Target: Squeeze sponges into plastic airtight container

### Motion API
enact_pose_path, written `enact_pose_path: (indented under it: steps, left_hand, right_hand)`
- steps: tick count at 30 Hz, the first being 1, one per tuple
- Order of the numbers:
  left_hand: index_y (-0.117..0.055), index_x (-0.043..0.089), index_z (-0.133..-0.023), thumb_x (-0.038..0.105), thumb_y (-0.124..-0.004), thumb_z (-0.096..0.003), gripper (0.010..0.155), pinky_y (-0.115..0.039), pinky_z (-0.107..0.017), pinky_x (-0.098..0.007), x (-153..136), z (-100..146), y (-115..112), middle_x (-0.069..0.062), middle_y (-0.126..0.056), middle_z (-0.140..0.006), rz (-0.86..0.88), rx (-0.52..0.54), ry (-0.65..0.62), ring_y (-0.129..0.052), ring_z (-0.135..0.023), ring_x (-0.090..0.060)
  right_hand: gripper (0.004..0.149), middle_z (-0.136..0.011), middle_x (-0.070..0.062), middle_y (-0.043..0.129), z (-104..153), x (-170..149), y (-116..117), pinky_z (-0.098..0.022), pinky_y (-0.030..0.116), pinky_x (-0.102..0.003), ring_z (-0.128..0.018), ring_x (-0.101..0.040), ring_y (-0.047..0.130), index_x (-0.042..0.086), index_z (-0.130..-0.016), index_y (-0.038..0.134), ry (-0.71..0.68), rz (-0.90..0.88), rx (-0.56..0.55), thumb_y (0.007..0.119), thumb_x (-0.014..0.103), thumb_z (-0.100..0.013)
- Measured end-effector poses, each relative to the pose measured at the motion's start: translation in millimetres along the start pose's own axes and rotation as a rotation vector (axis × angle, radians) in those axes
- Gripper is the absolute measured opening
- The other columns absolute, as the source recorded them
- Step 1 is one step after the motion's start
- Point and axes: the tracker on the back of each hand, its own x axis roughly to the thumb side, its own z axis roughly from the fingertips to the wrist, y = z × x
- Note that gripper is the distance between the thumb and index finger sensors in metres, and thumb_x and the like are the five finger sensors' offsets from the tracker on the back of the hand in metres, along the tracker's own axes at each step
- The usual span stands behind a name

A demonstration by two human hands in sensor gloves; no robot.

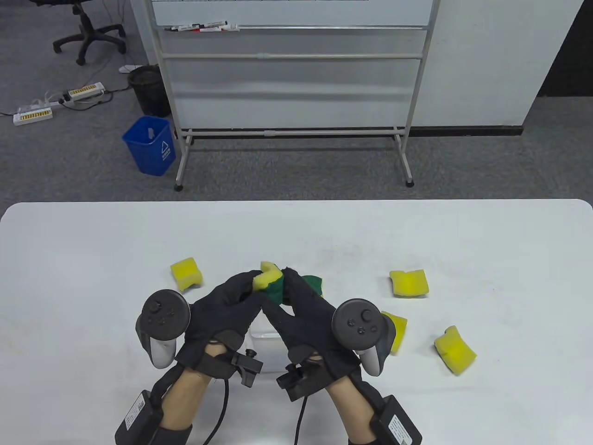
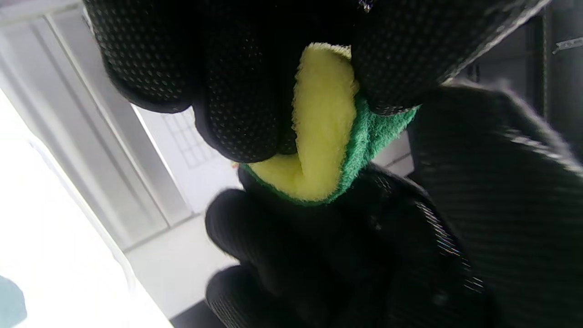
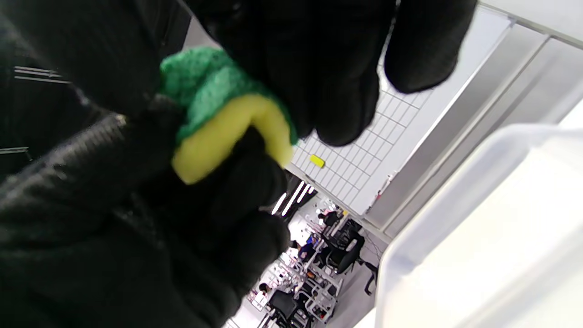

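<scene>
I look down on a white table point(image 1: 92, 241) with rounded far corners, standing on grey carpet. Beyond its far edge, taking the whiteboard stand point(image 1: 292, 92) as landmark: an office chair point(image 1: 88, 32) and power strips point(image 1: 32, 113) lie far to its left, a black bin point(image 1: 148, 88) and a blue bin point(image 1: 150, 144) just left of its left foot, and a white wall panel to its right.

On the table, a yellow sponge point(image 1: 186, 273) lies left of my hands. My left hand point(image 1: 231, 306) and right hand point(image 1: 301, 310) meet over the middle, both clamped on one folded yellow-and-green sponge point(image 1: 268, 280); the left wrist view shows left fingers point(image 2: 237, 91) pressing its yellow face, and the right wrist view shows right fingers point(image 3: 319, 68) over its green scouring side point(image 3: 200, 86). Touching the right hand's far side is a green sponge face point(image 1: 312, 282). The translucent plastic container point(image 1: 264, 340) sits directly below the held sponge, mostly hidden between my wrists; its rim point(image 3: 455, 191) shows in the right wrist view. Right of my hands lie three more yellow sponges: one point(image 1: 408, 282) farther out, one point(image 1: 396, 331) just beside the right tracker point(image 1: 359, 324), one point(image 1: 455, 350) nearest the right edge.

The table is bare white surface along its far edge and toward its left and right ends.
</scene>
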Motion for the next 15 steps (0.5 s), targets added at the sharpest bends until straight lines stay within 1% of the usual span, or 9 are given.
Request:
enact_pose_path:
  steps: [2,4,5,7,8,9,10,14,15]
  left_hand:
    - [-0.079,0.021,-0.090,0.039,-0.083,-0.0456,0.049,-0.087,-0.055,-0.045,-1.7,-0.8,-1.5,-0.004,-0.096,-0.081,0.041,-0.027,0.003,-0.102,-0.068,-0.022]
    - [-0.077,0.021,-0.092,0.040,-0.080,-0.0470,0.049,-0.086,-0.057,-0.045,-5.0,-2.8,-3.5,-0.004,-0.095,-0.083,0.101,-0.076,-0.009,-0.101,-0.070,-0.021]
    - [-0.076,0.021,-0.094,0.041,-0.078,-0.0481,0.050,-0.086,-0.058,-0.046,-6.3,-3.7,-4.5,-0.003,-0.094,-0.085,0.124,-0.099,-0.018,-0.101,-0.072,-0.021]
    - [-0.072,0.019,-0.098,0.048,-0.072,-0.0509,0.055,-0.083,-0.061,-0.049,-7.1,-5.1,-9.6,-0.007,-0.090,-0.092,0.196,-0.192,-0.039,-0.097,-0.078,-0.025]
    - [-0.069,0.018,-0.100,0.050,-0.071,-0.0515,0.058,-0.081,-0.062,-0.051,-6.4,-4.5,-12.8,-0.009,-0.086,-0.096,0.208,-0.235,-0.031,-0.095,-0.082,-0.028]
    - [-0.066,0.018,-0.102,0.050,-0.070,-0.0517,0.060,-0.079,-0.063,-0.052,-5.5,-4.1,-14.8,-0.010,-0.084,-0.099,0.176,-0.248,-0.032,-0.093,-0.085,-0.030]
    - [-0.064,0.018,-0.103,0.051,-0.070,-0.0517,0.061,-0.079,-0.063,-0.053,-4.7,-4.1,-15.5,-0.009,-0.083,-0.099,0.144,-0.245,-0.039,-0.092,-0.085,-0.031]
    - [-0.072,0.021,-0.098,0.053,-0.074,-0.0490,0.058,-0.082,-0.060,-0.050,2.9,-1.0,-10.4,-0.005,-0.093,-0.091,-0.066,-0.106,-0.052,-0.096,-0.080,-0.029]
    - [-0.074,0.021,-0.097,0.054,-0.075,-0.0484,0.058,-0.083,-0.059,-0.049,4.6,-0.5,-9.1,-0.005,-0.095,-0.089,-0.104,-0.090,-0.056,-0.097,-0.079,-0.029]
  right_hand:
    - [0.080,-0.101,-0.013,0.080,-0.8,-2.2,0.9,-0.066,0.067,-0.058,-0.085,-0.035,0.090,0.014,-0.106,0.058,-0.004,-0.039,0.003,0.083,0.057,-0.043]
    - [0.080,-0.100,-0.012,0.079,-1.6,-4.7,0.4,-0.066,0.067,-0.058,-0.084,-0.034,0.090,0.015,-0.106,0.058,0.013,-0.107,0.003,0.086,0.053,-0.042]
    - [0.078,-0.099,-0.012,0.080,-1.7,-6.0,-0.4,-0.066,0.067,-0.058,-0.082,-0.033,0.091,0.016,-0.106,0.059,0.020,-0.125,-0.016,0.088,0.050,-0.042]
    - [0.074,-0.095,-0.010,0.081,-1.3,-8.3,-2.0,-0.066,0.069,-0.056,-0.077,-0.030,0.093,0.017,-0.104,0.062,0.025,-0.091,-0.076,0.089,0.045,-0.042]
    - [0.072,-0.093,-0.010,0.082,-1.1,-9.1,-2.9,-0.065,0.069,-0.056,-0.075,-0.029,0.094,0.017,-0.104,0.063,0.025,-0.068,-0.102,0.089,0.044,-0.042]
    - [0.071,-0.092,-0.009,0.084,-0.7,-10.1,-4.3,-0.064,0.070,-0.055,-0.073,-0.029,0.095,0.018,-0.103,0.065,0.029,-0.044,-0.130,0.090,0.043,-0.041]
    - [0.070,-0.090,-0.009,0.086,-0.8,-10.7,-5.0,-0.064,0.071,-0.055,-0.070,-0.028,0.096,0.017,-0.101,0.068,0.031,-0.034,-0.143,0.091,0.042,-0.040]
    - [0.068,-0.084,-0.008,0.091,-2.6,-13.1,-5.1,-0.062,0.074,-0.053,-0.064,-0.025,0.100,0.017,-0.099,0.073,0.047,-0.015,-0.132,0.094,0.040,-0.039]
    - [0.068,-0.082,-0.008,0.092,-2.9,-13.0,-4.2,-0.062,0.074,-0.053,-0.062,-0.025,0.101,0.017,-0.098,0.074,0.044,-0.008,-0.127,0.094,0.040,-0.038]
